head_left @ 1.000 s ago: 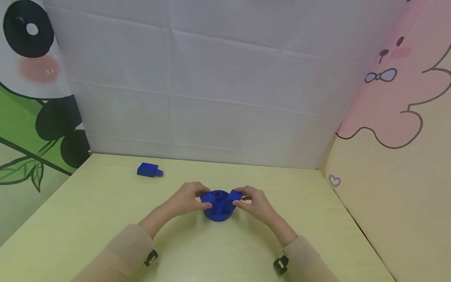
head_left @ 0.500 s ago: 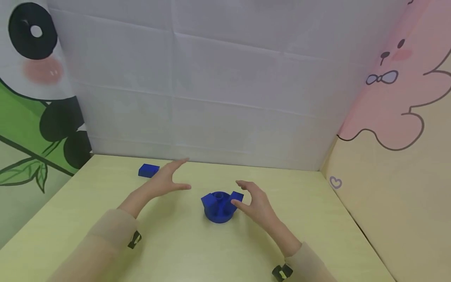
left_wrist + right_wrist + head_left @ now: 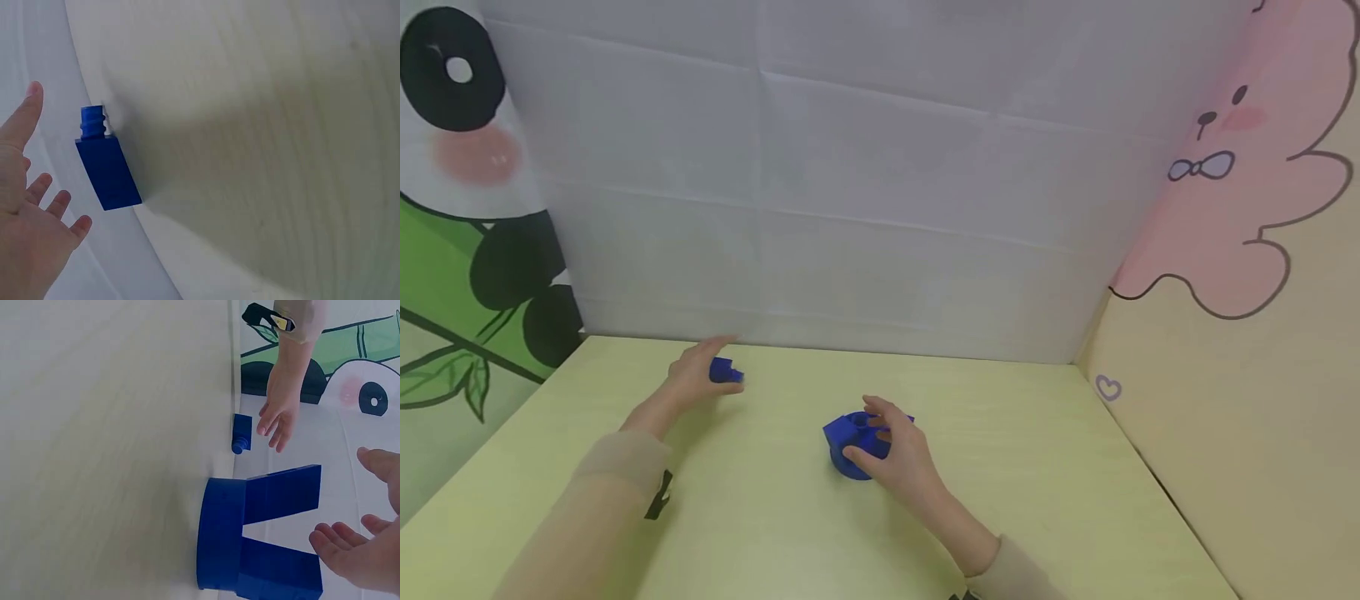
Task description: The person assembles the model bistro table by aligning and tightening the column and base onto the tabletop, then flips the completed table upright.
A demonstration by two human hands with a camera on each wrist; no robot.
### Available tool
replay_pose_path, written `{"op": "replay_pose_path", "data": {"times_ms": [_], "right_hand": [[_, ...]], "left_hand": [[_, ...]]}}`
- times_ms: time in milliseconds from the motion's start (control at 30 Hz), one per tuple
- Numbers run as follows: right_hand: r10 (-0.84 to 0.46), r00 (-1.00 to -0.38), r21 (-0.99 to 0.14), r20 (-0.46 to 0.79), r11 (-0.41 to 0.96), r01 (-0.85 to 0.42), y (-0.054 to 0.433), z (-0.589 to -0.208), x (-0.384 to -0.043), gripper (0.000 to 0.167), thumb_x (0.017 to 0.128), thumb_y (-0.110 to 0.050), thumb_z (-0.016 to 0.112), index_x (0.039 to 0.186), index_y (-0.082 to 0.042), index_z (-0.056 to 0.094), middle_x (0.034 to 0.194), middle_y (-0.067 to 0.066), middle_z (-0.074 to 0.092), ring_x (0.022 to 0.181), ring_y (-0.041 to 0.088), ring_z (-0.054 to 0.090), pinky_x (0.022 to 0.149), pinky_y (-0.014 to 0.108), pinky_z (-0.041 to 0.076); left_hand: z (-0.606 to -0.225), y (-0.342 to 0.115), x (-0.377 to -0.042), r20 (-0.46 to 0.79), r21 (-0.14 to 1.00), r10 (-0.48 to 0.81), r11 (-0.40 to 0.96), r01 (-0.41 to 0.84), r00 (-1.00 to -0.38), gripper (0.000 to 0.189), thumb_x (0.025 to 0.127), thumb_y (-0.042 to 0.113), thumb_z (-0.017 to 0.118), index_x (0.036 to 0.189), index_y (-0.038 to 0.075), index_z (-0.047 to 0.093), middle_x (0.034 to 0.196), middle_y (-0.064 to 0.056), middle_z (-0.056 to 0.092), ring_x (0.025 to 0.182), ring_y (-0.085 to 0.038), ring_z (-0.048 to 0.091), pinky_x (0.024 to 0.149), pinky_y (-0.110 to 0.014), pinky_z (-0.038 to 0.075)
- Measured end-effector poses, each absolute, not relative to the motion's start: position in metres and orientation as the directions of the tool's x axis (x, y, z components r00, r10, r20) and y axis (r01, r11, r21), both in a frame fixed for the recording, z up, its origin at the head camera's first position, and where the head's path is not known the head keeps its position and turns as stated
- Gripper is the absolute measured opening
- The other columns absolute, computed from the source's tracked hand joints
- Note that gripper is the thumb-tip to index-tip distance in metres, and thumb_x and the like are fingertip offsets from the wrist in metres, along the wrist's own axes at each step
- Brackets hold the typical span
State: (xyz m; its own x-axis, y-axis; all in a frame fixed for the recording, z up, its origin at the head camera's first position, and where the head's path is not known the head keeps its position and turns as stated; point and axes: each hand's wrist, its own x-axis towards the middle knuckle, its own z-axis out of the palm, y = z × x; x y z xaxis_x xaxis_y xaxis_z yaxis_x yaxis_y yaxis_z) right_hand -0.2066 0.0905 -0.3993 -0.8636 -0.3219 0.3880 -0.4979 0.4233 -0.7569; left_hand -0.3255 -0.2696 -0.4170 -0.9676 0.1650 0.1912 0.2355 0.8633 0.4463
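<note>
A loose blue block [image 3: 722, 372] with a ridged, screw-like neck lies at the back left. My left hand [image 3: 688, 377] is spread over it, thumb on the near side and fingers on the far side. In the left wrist view the same block [image 3: 109, 175] shows apart from the fingers. Nearer the middle stands a round blue base [image 3: 220, 534] with two blue blocks [image 3: 284, 492] rising from it, leaning outward. My right hand [image 3: 904, 458] hovers beside these blocks with relaxed fingers, hiding much of the right one in the head view.
Everything sits on a pale wooden tabletop [image 3: 775, 517]. A white sheet [image 3: 880, 208] closes off the back, and printed cartoon panels stand at both sides, with a pink bear [image 3: 1217, 217] on the right.
Both hands have released the blocks in the round base. My left hand has moved left to the loose block; my right hand has stayed near the base, shifting slightly left.
</note>
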Motion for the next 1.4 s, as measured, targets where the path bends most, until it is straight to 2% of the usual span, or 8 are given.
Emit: {"op": "replay_pose_path", "data": {"times_ms": [233,333,533,667,1000,1233,1400], "right_hand": [[-0.287,-0.902,-0.789,0.323,0.445,-0.424,0.071,-0.410,-0.208,0.065,0.080,-0.022,0.077,0.135,-0.010,0.045,0.125,0.009,0.057,0.112,0.022,0.056,0.093,0.037,0.048],[-0.256,-0.910,-0.782,0.328,0.467,-0.413,0.064,-0.412,-0.210,0.062,0.078,-0.022,0.078,0.131,-0.008,0.049,0.118,0.009,0.058,0.107,0.020,0.057,0.091,0.034,0.050],[-0.207,-0.922,-0.741,0.326,0.550,-0.386,0.055,-0.416,-0.216,0.052,0.077,-0.031,0.078,0.119,-0.007,0.058,0.109,0.003,0.059,0.098,0.015,0.058,0.084,0.026,0.051],[-0.192,-0.921,-0.716,0.338,0.583,-0.384,0.052,-0.415,-0.216,0.044,0.078,-0.030,0.078,0.112,-0.007,0.063,0.104,0.003,0.060,0.094,0.014,0.059,0.080,0.026,0.052],[-0.215,-0.920,-0.709,0.328,0.588,-0.390,0.059,-0.414,-0.217,0.038,0.079,-0.028,0.077,0.110,-0.008,0.067,0.102,0.002,0.062,0.090,0.012,0.060,0.077,0.024,0.052],[-0.300,-0.910,-0.734,0.286,0.542,-0.409,0.073,-0.412,-0.223,0.038,0.081,-0.028,0.075,0.112,-0.008,0.067,0.105,0.004,0.062,0.094,0.017,0.063,0.079,0.027,0.054],[-0.366,-0.886,-0.733,0.283,0.513,-0.446,0.085,-0.414,-0.229,0.037,0.081,-0.027,0.075,0.112,-0.008,0.067,0.108,0.006,0.063,0.095,0.021,0.065,0.080,0.031,0.055]], "left_hand": [[-0.430,-0.293,-0.329,0.118,0.475,0.106,0.867,0.150,-0.987,0.084,0.083,0.025,0.072,0.146,0.000,0.022,0.145,-0.035,0.021,0.126,-0.060,0.020,0.091,-0.076,0.021],[-0.432,-0.296,-0.329,0.101,0.460,0.090,0.879,0.126,-0.991,0.075,0.084,0.019,0.068,0.142,-0.007,0.027,0.141,-0.037,0.024,0.123,-0.060,0.024,0.091,-0.075,0.024],[-0.438,-0.303,-0.328,0.175,0.434,0.078,0.888,0.148,-0.981,0.055,0.083,0.004,0.064,0.129,-0.015,0.041,0.132,-0.040,0.034,0.117,-0.060,0.034,0.094,-0.068,0.031],[-0.439,-0.305,-0.330,0.233,0.417,0.101,0.888,0.193,-0.967,0.046,0.080,-0.004,0.062,0.122,-0.018,0.047,0.125,-0.042,0.040,0.113,-0.058,0.040,0.097,-0.063,0.033],[-0.436,-0.299,-0.331,0.177,0.447,0.075,0.882,0.148,-0.981,0.038,0.085,0.000,0.064,0.118,-0.015,0.053,0.119,-0.041,0.043,0.107,-0.054,0.048,0.091,-0.060,0.040],[-0.432,-0.297,-0.331,0.138,0.454,0.097,0.878,0.150,-0.986,0.038,0.088,0.003,0.061,0.120,-0.014,0.051,0.118,-0.039,0.050,0.110,-0.054,0.047,0.094,-0.060,0.038],[-0.427,-0.295,-0.328,0.141,0.453,0.120,0.875,0.172,-0.983,0.039,0.089,0.005,0.060,0.120,-0.016,0.050,0.117,-0.039,0.050,0.107,-0.054,0.050,0.091,-0.059,0.040]]}}
